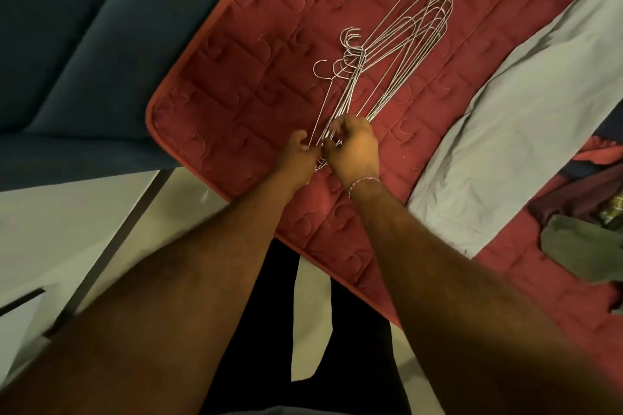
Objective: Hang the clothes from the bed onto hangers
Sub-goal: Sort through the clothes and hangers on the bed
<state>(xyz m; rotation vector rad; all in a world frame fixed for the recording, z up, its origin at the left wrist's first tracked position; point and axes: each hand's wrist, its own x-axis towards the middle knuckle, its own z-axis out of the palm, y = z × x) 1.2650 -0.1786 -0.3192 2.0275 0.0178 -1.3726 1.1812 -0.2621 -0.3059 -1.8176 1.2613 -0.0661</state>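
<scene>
A bundle of several silver wire hangers (397, 44) lies fanned out on the red quilted mattress (256, 84), hooks toward the left. My left hand (301, 155) and my right hand (354, 148) meet at the near ends of the hangers, and the fingers of both pinch the wires there. One hanger (323, 91) stands slightly apart on the left side of the bundle. A pale grey garment (526, 118) is spread on the bed to the right. More clothes, dark red (580, 192) and olive green (586, 246), are heaped at the right edge.
A dark blue padded surface (84, 44) fills the upper left beside the mattress corner. Pale floor (50, 229) and a dark metal bar (111, 246) lie below it. My dark trouser legs (269, 330) stand against the bed's near edge.
</scene>
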